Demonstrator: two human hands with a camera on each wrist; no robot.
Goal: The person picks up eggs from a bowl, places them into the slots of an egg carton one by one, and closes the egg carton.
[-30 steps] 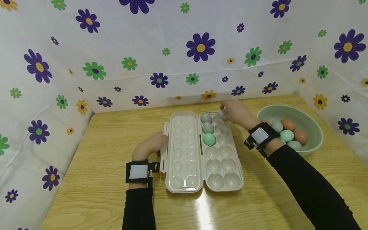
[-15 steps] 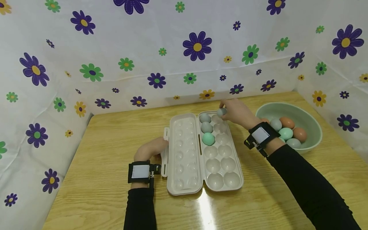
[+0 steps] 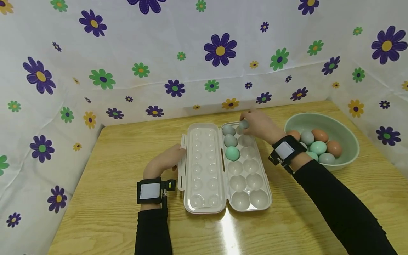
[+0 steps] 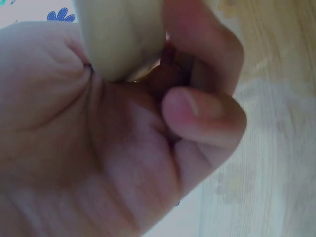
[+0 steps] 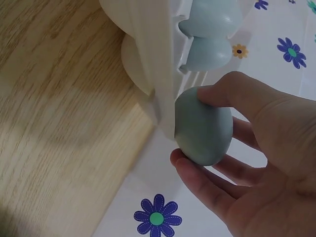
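An egg carton of pale plastic lies opened out on the table. My left hand grips the outer edge of its left half; in the left wrist view the curled fingers hold a beige plastic edge. My right hand pinches a grey-blue egg over the far right cup of the carton's right half. Up close in the right wrist view, thumb and fingers hold this egg at the carton's rim. Two grey-blue eggs and a mint-green egg sit in the left column.
A pale green bowl stands on the right with several brown, grey and mint eggs in it. The wooden table runs back to a flower-printed cloth behind and at both sides.
My right hand has shifted slightly left with the egg. The carton's left half tilted a little half a second ago and lies flatter now, the left hand still on its edge.
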